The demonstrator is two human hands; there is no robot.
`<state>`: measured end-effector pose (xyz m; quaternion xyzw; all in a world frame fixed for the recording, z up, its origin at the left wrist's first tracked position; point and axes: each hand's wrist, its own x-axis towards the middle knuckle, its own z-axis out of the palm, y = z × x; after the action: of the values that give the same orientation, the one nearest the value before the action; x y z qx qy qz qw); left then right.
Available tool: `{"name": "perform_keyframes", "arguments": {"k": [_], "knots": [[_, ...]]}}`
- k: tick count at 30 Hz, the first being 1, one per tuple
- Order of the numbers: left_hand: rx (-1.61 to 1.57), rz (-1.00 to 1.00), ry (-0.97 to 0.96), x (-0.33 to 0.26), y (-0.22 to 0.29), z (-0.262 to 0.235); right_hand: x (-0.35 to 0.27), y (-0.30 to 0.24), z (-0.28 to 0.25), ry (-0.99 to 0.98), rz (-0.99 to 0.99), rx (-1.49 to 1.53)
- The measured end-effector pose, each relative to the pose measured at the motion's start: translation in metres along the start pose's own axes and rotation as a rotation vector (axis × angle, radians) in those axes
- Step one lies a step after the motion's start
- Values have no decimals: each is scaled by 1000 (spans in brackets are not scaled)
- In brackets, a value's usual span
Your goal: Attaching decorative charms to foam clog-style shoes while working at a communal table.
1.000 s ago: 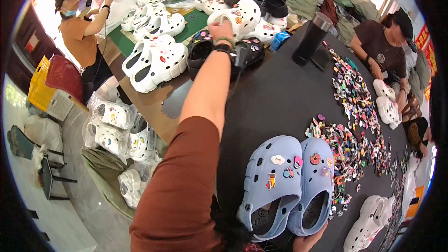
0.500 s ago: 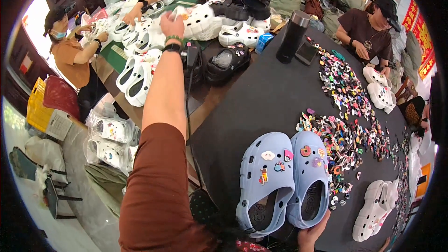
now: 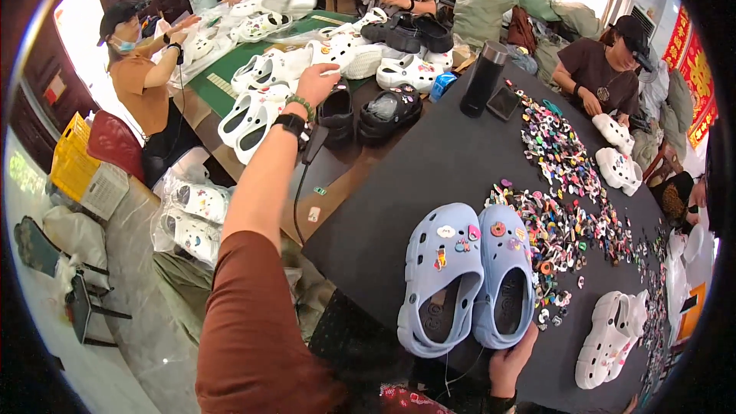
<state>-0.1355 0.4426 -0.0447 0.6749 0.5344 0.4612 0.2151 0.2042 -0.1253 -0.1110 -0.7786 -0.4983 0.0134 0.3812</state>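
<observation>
My left arm reaches out to the far left table, with my left hand (image 3: 316,83) above a black clog (image 3: 335,113) and beside the white clogs (image 3: 270,67). Its fingers stretch out to the right and nothing shows in them. At the near edge of the black table, my right hand (image 3: 512,364) grips the heel of the right one of two light blue clogs (image 3: 439,284). Both blue clogs lie side by side, toes pointing away, with colourful charms on their uppers. A thin thread hangs below their heels.
Loose shoe charms (image 3: 560,222) spread over the black table (image 3: 383,199). White clogs (image 3: 609,340) lie near right. A dark bottle (image 3: 483,80) and a phone (image 3: 503,103) stand and lie at the back. Co-workers sit around; bagged clogs (image 3: 192,218) are low on the left.
My left hand has shifted right, from the white clogs to over the black clog. My right hand stays at the blue clogs. A white pair is now raised at the back.
</observation>
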Motion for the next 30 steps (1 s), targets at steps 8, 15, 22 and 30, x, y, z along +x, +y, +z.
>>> {"name": "perform_keyframes", "arguments": {"k": [8,15,22,30], "knots": [[-111,245,-341,-187,119,-63,-5,2,-5,55,-120,-36],[-249,194,-418,-354,166,-52,5,-11,-5,27,-153,-24],[-164,261,-397,-410,187,-7,2,-14,-7,17,-293,34],[-78,371,-418,-423,189,12,-6,-15,-19,-32,-339,123]]}}
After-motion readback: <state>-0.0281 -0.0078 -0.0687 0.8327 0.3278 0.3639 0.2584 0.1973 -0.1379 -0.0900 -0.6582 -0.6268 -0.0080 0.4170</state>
